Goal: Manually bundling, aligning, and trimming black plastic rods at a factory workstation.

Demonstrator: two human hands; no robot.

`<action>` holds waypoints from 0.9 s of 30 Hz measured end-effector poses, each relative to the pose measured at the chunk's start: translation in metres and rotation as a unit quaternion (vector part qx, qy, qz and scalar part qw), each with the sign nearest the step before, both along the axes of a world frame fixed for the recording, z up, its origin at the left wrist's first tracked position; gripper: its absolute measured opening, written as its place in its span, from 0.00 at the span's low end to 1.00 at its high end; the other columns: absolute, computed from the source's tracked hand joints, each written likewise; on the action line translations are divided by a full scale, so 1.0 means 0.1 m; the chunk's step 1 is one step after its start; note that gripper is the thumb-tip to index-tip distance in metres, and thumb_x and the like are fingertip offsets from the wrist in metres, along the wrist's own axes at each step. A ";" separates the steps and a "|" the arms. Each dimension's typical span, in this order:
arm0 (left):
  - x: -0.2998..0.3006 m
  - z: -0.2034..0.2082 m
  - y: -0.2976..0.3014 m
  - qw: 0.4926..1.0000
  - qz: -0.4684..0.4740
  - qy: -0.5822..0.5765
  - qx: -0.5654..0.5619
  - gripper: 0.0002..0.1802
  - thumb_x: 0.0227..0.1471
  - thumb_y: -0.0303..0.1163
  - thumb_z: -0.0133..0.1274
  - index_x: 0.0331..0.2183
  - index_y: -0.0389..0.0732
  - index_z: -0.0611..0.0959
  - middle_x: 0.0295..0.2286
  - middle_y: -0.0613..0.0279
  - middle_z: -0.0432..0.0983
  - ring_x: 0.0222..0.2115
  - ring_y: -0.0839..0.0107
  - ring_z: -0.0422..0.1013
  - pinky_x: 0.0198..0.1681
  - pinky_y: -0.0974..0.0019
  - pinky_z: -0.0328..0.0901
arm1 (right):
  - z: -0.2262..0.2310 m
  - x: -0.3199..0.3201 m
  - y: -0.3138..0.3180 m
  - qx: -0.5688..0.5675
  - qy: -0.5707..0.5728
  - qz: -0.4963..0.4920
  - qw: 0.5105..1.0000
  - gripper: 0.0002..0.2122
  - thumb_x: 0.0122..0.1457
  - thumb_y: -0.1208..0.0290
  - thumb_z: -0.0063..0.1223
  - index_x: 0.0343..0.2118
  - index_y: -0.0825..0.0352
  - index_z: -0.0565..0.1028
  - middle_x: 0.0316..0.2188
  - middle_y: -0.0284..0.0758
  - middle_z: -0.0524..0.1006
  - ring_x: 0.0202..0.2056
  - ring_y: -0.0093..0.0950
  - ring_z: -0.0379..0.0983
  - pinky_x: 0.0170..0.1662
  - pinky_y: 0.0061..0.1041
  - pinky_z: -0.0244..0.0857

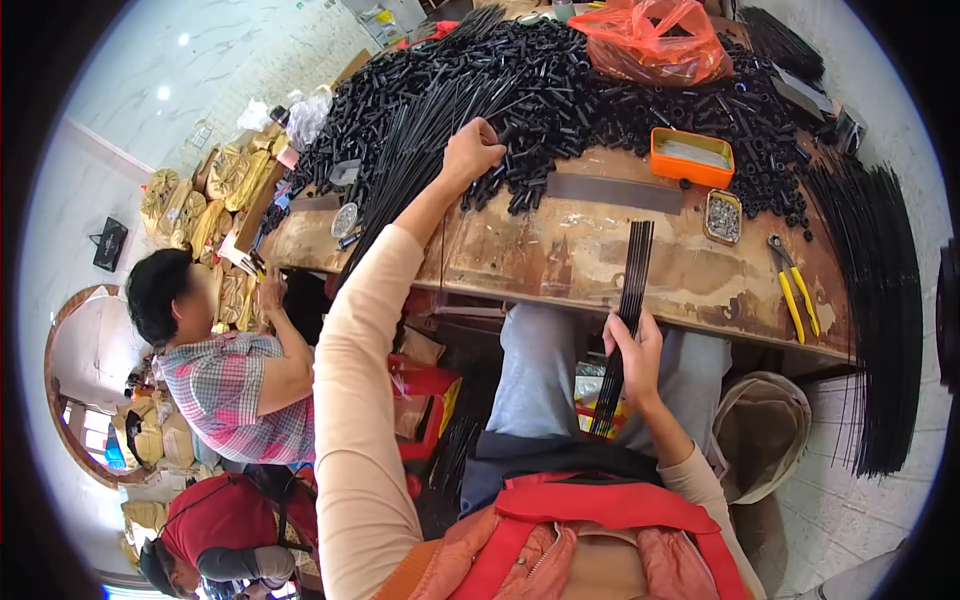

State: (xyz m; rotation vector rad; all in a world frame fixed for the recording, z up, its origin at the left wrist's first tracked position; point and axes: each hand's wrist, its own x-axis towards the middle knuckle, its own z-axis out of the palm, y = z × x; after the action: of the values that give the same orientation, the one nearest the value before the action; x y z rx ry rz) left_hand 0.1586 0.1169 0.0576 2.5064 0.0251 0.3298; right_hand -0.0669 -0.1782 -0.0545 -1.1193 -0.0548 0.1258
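Observation:
My right hand (637, 355) is closed around a bundle of thin black rods (636, 265), held upright over my lap at the table's near edge. Their upper ends fan slightly over the tabletop, and the lower ends point down between my knees. Out over the table, my left hand (473, 152) is closed in a pinch beside a heap of long thin black rods (405, 165). What its fingertips hold is hidden. A thin dark line shows below that wrist, reaching the table edge. Short black tube pieces (545, 95) lie piled around and behind this hand.
On the worn wooden table (530, 250) are an orange box (692, 157), a tin of small metal parts (722, 217), yellow-handled pliers (795, 290), a dark flat strip (615, 193) and a red plastic bag (655, 40). More rods (885, 320) overhang the right edge. A co-worker (235, 370) sits at left.

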 end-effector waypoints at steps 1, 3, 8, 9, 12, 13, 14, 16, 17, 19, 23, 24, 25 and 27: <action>-0.09 -0.07 0.01 1.000 0.001 0.004 -0.002 0.14 0.39 0.29 0.57 0.34 0.40 0.77 0.24 0.58 0.79 0.27 0.60 0.76 0.32 0.60 0.69 | 0.00 0.00 0.00 0.001 -0.004 -0.004 1.000 0.05 0.61 0.74 0.50 0.35 0.68 0.69 0.22 0.29 0.70 0.22 0.15 0.64 0.26 0.15 0.57; -0.39 -0.23 -0.04 0.983 -0.061 0.116 -0.129 0.21 0.40 0.24 0.57 0.41 0.40 0.75 0.27 0.57 0.79 0.28 0.62 0.76 0.33 0.62 0.68 | 0.01 0.00 -0.01 -0.001 -0.007 -0.009 1.000 0.04 0.61 0.74 0.50 0.34 0.68 0.69 0.22 0.29 0.70 0.22 0.15 0.64 0.26 0.15 0.58; -0.55 -0.59 -0.32 0.949 -0.205 -0.155 0.182 0.14 0.46 0.26 0.59 0.36 0.36 0.76 0.31 0.47 0.69 0.34 0.46 0.67 0.39 0.55 0.64 | 0.02 0.00 0.02 -0.008 -0.018 -0.007 1.000 0.06 0.60 0.73 0.50 0.37 0.68 0.70 0.21 0.27 0.68 0.21 0.15 0.63 0.26 0.15 0.55; -0.52 -0.59 -0.41 0.956 -0.173 -0.165 0.168 0.13 0.45 0.28 0.60 0.34 0.36 0.76 0.31 0.47 0.69 0.34 0.46 0.67 0.38 0.53 0.64 | 0.02 -0.01 0.02 -0.011 -0.019 -0.009 1.000 0.06 0.60 0.73 0.50 0.37 0.68 0.70 0.21 0.27 0.68 0.21 0.15 0.63 0.26 0.15 0.55; -0.43 -0.57 -0.56 0.969 -0.090 -0.138 0.182 0.16 0.43 0.32 0.63 0.30 0.34 0.76 0.32 0.46 0.69 0.34 0.46 0.68 0.37 0.52 0.65 | 0.02 -0.02 0.03 0.009 -0.004 -0.010 1.000 0.05 0.60 0.74 0.50 0.37 0.68 0.69 0.22 0.28 0.68 0.22 0.16 0.63 0.26 0.15 0.56; -0.40 -0.58 -0.57 0.971 -0.036 -0.100 0.213 0.18 0.41 0.34 0.65 0.30 0.33 0.76 0.32 0.45 0.70 0.34 0.46 0.69 0.37 0.51 0.65 | 0.02 -0.02 0.04 0.008 -0.004 -0.010 1.000 0.05 0.60 0.74 0.50 0.37 0.68 0.69 0.22 0.28 0.68 0.22 0.16 0.63 0.26 0.15 0.56; -0.37 -0.61 -0.54 0.972 -0.011 -0.068 0.223 0.20 0.39 0.36 0.67 0.28 0.32 0.78 0.33 0.44 0.71 0.34 0.47 0.70 0.36 0.52 0.67 | 0.03 -0.02 0.05 0.007 -0.004 -0.003 1.000 0.05 0.60 0.74 0.50 0.37 0.68 0.69 0.22 0.28 0.68 0.22 0.16 0.63 0.26 0.15 0.56; -0.35 -0.62 -0.51 0.972 -0.018 -0.054 0.227 0.19 0.39 0.37 0.67 0.27 0.32 0.79 0.32 0.45 0.71 0.34 0.47 0.71 0.36 0.52 0.67 | 0.03 -0.03 0.04 0.004 -0.005 0.003 1.000 0.05 0.60 0.75 0.50 0.37 0.68 0.69 0.22 0.28 0.69 0.22 0.16 0.63 0.26 0.15 0.56; -0.36 -0.62 -0.50 0.972 -0.022 -0.043 0.232 0.19 0.39 0.38 0.67 0.27 0.32 0.80 0.32 0.46 0.71 0.34 0.48 0.71 0.36 0.52 0.67 | 0.03 -0.02 0.03 0.004 -0.003 0.004 1.000 0.05 0.60 0.75 0.50 0.37 0.68 0.69 0.22 0.28 0.69 0.22 0.16 0.63 0.26 0.15 0.56; -0.42 -0.54 -0.58 0.971 -0.022 -0.049 0.233 0.17 0.41 0.37 0.65 0.28 0.33 0.83 0.34 0.45 0.74 0.33 0.47 0.73 0.36 0.53 0.68 | 0.04 -0.02 0.01 0.007 0.004 -0.003 1.000 0.05 0.60 0.74 0.50 0.37 0.68 0.69 0.22 0.28 0.68 0.22 0.16 0.63 0.26 0.15 0.56; -0.63 -0.40 -0.60 0.995 -0.012 -0.074 0.065 0.12 0.50 0.34 0.58 0.34 0.34 0.83 0.39 0.44 0.77 0.29 0.51 0.77 0.33 0.62 0.71 | 0.09 -0.05 0.03 0.006 -0.012 -0.005 1.000 0.05 0.60 0.74 0.50 0.37 0.68 0.69 0.21 0.28 0.68 0.22 0.16 0.63 0.27 0.15 0.56; -0.81 -0.32 -0.69 0.970 -0.058 0.051 -0.231 0.12 0.52 0.33 0.57 0.36 0.35 0.81 0.38 0.48 0.78 0.30 0.57 0.77 0.32 0.64 0.72 | 0.10 -0.07 0.03 0.000 -0.010 -0.003 1.000 0.05 0.60 0.74 0.50 0.37 0.68 0.69 0.21 0.27 0.68 0.22 0.16 0.62 0.27 0.15 0.55; -0.95 -0.26 -0.76 0.841 -0.097 0.171 -0.504 0.12 0.55 0.32 0.55 0.39 0.35 0.80 0.37 0.52 0.78 0.30 0.62 0.78 0.32 0.67 0.72 | 0.11 -0.08 0.04 -0.007 -0.008 0.000 1.000 0.06 0.60 0.74 0.50 0.37 0.68 0.69 0.21 0.27 0.68 0.22 0.15 0.62 0.27 0.15 0.55; -1.08 -0.33 -1.06 0.813 -0.111 0.189 -0.539 0.12 0.57 0.31 0.53 0.41 0.34 0.78 0.36 0.53 0.78 0.31 0.65 0.78 0.33 0.67 0.73 | 0.04 -0.11 0.04 -0.034 -0.029 0.018 0.999 0.10 0.64 0.67 0.45 0.39 0.70 0.69 0.23 0.31 0.70 0.23 0.18 0.65 0.29 0.17 0.58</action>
State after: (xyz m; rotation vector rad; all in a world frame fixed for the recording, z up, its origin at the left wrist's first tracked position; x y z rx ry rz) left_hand 0.0504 0.0108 0.0241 1.3688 0.0580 -0.2512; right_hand -0.0783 -0.1741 -0.0502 -1.1896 -0.1236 0.1272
